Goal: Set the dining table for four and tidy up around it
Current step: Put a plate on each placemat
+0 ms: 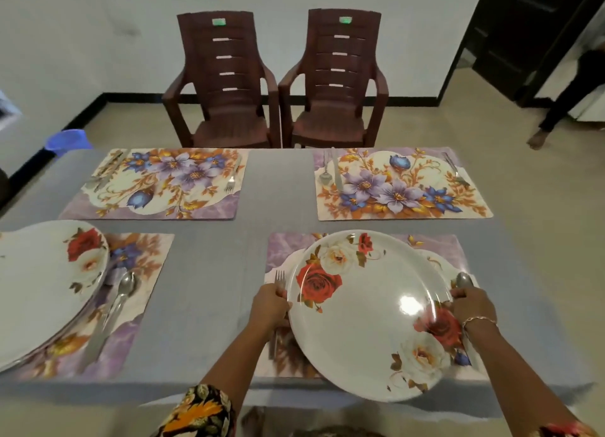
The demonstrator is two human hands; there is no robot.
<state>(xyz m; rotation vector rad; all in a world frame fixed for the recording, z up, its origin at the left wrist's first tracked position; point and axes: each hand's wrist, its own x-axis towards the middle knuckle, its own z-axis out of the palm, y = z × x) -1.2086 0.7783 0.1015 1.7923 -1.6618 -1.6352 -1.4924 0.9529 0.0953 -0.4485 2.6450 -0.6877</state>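
A large white plate with red roses (366, 312) lies over the near right floral placemat (284, 250). My left hand (270, 307) grips its left rim and my right hand (473, 307) grips its right rim. A fork (280, 278) shows beside the left hand and a spoon (464, 280) beside the right hand, both partly hidden. On the near left placemat (147, 260) sits a stack of similar plates (42, 282) with a spoon (122, 292) beside it. The two far placemats (157, 184) (399, 184) carry only cutlery.
The table has a grey cloth (212, 289). Two brown plastic chairs (226, 86) (334, 83) stand behind its far edge. A blue bowl (67, 142) sits beyond the far left corner. A person's leg (563, 102) shows by the dark doorway at the right.
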